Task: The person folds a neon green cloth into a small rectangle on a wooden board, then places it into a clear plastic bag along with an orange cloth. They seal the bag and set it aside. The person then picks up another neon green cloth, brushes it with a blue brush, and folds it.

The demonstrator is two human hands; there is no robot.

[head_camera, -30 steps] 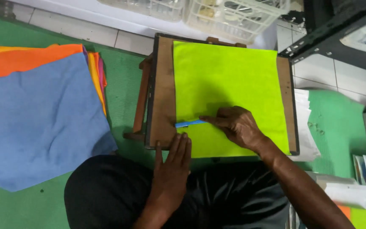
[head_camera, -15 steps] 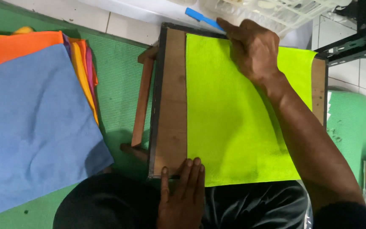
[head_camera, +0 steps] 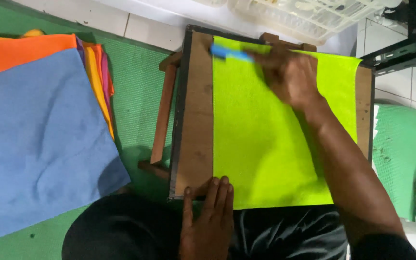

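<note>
While the left hand (head_camera: 209, 219) lies flat, fingers together, on the near edge of the wooden board (head_camera: 196, 115), fingertips touching the near-left corner of the lime-green cloth (head_camera: 266, 139), the right hand (head_camera: 290, 77) is up at the far end of that cloth. Right hand is closed around a blue tool (head_camera: 229, 52), motion-blurred; exact kind not readable. Tool tip points left, sits over the cloth's far-left corner, just inside the far edge of the board.

Cloth lies flat on the board, covering its right part; bare wood strip exposed along the left side. Near edge of cloth overhangs the board slightly, toward the person's dark-clothed lap (head_camera: 136, 226).

Board rests on a wooden frame (head_camera: 162, 115), which sticks out on the left, over a green mat (head_camera: 136, 82).

Left of the board, apart from it: stack of cloths on the mat, blue cloth (head_camera: 39, 139) on top, orange cloth (head_camera: 20, 55) and yellow and pink edges showing beneath.

Far side: white plastic crate (head_camera: 314, 14) on white tile. Dark metal rack (head_camera: 400, 48) top right.
</note>
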